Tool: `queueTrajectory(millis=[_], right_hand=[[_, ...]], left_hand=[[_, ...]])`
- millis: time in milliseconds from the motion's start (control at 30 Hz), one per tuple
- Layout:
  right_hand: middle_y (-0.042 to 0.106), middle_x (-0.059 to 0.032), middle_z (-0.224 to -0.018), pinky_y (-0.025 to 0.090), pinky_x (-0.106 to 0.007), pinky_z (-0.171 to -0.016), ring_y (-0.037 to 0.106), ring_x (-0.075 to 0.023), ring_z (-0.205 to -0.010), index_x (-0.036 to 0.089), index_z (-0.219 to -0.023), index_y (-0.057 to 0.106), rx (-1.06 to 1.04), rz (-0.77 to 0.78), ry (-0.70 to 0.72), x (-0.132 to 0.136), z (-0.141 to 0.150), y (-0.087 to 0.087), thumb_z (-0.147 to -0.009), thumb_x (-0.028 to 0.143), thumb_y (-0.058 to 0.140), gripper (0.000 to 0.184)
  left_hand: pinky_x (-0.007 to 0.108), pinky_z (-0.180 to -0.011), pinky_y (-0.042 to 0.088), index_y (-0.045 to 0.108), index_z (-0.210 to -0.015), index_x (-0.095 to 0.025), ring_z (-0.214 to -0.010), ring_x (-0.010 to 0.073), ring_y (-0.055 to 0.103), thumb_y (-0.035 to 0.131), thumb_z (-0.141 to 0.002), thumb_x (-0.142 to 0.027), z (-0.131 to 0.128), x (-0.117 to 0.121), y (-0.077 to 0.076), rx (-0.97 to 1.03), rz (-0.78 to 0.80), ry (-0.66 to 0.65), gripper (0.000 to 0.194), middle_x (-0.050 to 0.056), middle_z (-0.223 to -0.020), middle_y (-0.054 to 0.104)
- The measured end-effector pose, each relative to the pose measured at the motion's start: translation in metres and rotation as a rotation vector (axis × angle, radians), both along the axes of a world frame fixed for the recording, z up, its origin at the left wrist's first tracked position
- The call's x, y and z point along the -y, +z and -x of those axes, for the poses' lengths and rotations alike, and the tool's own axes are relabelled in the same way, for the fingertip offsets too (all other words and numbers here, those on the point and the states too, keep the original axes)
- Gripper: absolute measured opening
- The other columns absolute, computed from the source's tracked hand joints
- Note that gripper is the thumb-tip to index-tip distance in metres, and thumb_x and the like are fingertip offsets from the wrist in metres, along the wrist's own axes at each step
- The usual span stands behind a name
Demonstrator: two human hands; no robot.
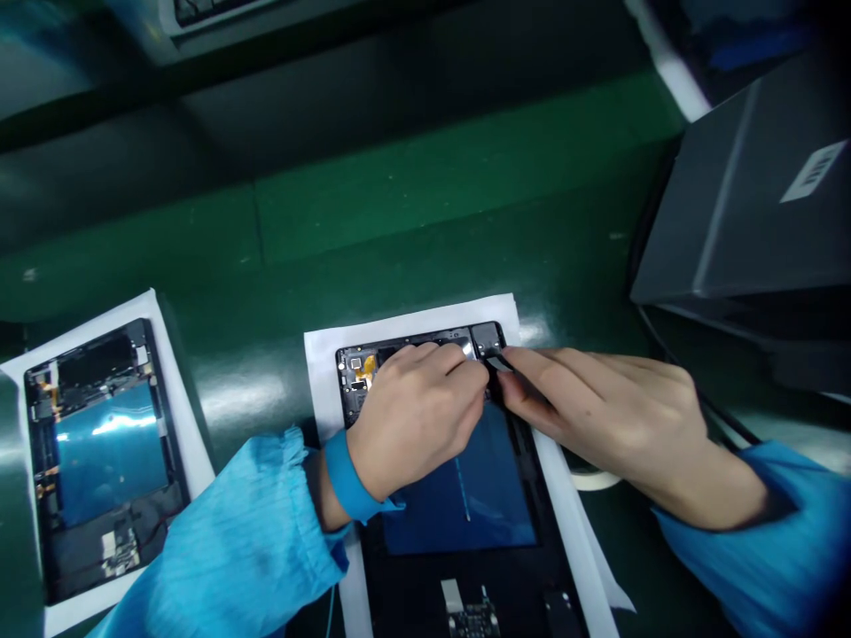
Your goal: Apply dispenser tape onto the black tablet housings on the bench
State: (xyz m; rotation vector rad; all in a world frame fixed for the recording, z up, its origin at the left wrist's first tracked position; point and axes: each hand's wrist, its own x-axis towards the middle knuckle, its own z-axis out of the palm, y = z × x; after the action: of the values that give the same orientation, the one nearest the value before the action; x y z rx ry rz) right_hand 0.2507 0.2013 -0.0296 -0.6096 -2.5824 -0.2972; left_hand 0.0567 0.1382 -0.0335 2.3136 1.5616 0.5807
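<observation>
Blue sleeves (232, 532) reach in from the bottom of the frame, over an opened tablet (416, 585) lying on white paper (322, 381) at lower centre. From where I stand, the left hand (418, 408), a blue band (349, 478) at its wrist, curls over the tablet's upper part; its fingertips are hidden, so I can't tell whether they grip anything. The right hand (612, 416) has thumb and forefinger pinched on a small dark strip (500, 361) by the tablet's upper right corner. Glossy green tabletop (425, 190) spreads behind, seamed and light-streaked. Another opened tablet (110, 452) lies lower left; a grey box (751, 204) stands upper right.
</observation>
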Motion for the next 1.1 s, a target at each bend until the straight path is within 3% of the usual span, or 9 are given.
queueTrajectory(millis=[400, 833, 967, 1100], right_hand=[[0.067, 0.0016, -0.068, 0.037, -0.025, -0.048, 0.052, -0.0072, -0.048, 0.015, -0.090, 0.070, 0.046, -0.028, -0.017, 0.0018, 0.0016, -0.0005, -0.090, 0.019, 0.066, 0.005], [0.069, -0.0053, -0.087, 0.042, -0.035, -0.065, 0.059, -0.0175, -0.072, 0.015, -0.089, 0.069, 0.027, 0.212, 0.035, 0.0020, 0.0026, -0.0037, -0.091, 0.014, 0.063, 0.007], [0.067, -0.0050, -0.084, 0.041, -0.033, -0.066, 0.057, -0.0170, -0.070, 0.015, -0.086, 0.067, 0.042, 0.242, 0.097, 0.0005, 0.0015, -0.0021, -0.094, 0.013, 0.058, 0.012], [0.061, -0.0029, -0.073, 0.038, -0.033, -0.064, 0.052, -0.0169, -0.064, 0.014, -0.085, 0.068, 0.130, 0.171, 0.101, 0.0080, 0.0050, 0.0044, -0.094, 0.009, 0.055, 0.017]], left_hand=[[0.035, -0.069, 0.048, 0.061, -0.080, -0.018, -0.073, 0.0178, 0.059, 0.048, -0.099, -0.019, -0.0010, 0.0001, 0.0015, -0.015, 0.006, 0.006, 0.023, 0.002, -0.080, 0.063], [0.034, -0.073, 0.050, 0.062, -0.080, -0.019, -0.075, 0.0187, 0.061, 0.049, -0.098, -0.020, -0.0021, 0.0045, 0.0000, -0.024, -0.025, 0.007, 0.022, 0.002, -0.077, 0.062], [0.034, -0.073, 0.051, 0.063, -0.081, -0.018, -0.075, 0.0191, 0.063, 0.052, -0.096, -0.020, -0.0010, 0.0049, -0.0011, -0.017, -0.036, 0.009, 0.019, 0.002, -0.077, 0.062], [0.034, -0.072, 0.051, 0.063, -0.080, -0.018, -0.074, 0.0198, 0.063, 0.053, -0.096, -0.020, -0.0005, 0.0041, -0.0021, -0.020, -0.046, 0.010, 0.019, 0.002, -0.076, 0.063]])
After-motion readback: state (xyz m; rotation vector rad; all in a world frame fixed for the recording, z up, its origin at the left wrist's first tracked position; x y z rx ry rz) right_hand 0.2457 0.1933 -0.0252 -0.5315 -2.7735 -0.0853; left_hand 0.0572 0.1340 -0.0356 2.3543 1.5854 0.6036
